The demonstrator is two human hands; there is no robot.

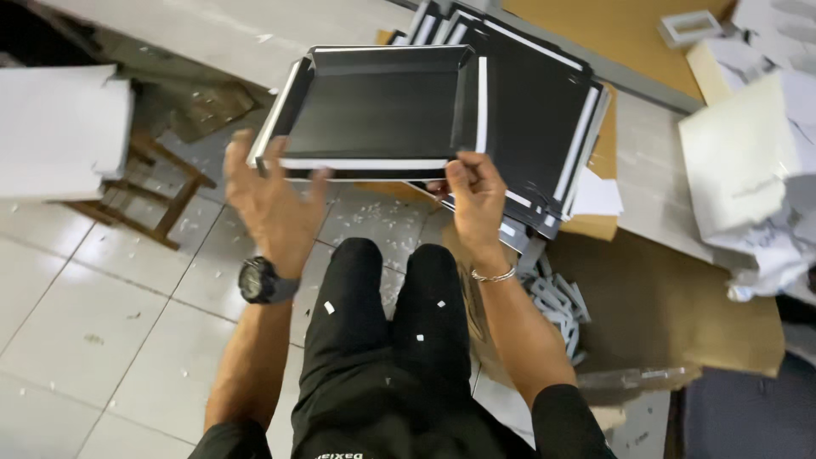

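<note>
Left hand open, fingers spread, touching black tray's near-left corner; right hand pinches its white near edge. Flat black sheets stacked just behind.

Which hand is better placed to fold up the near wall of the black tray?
Probably the right hand: its fingertips already pinch the near white edge of the black tray. The left hand is open, fingers spread at the tray's left corner, steadying rather than gripping.
</note>
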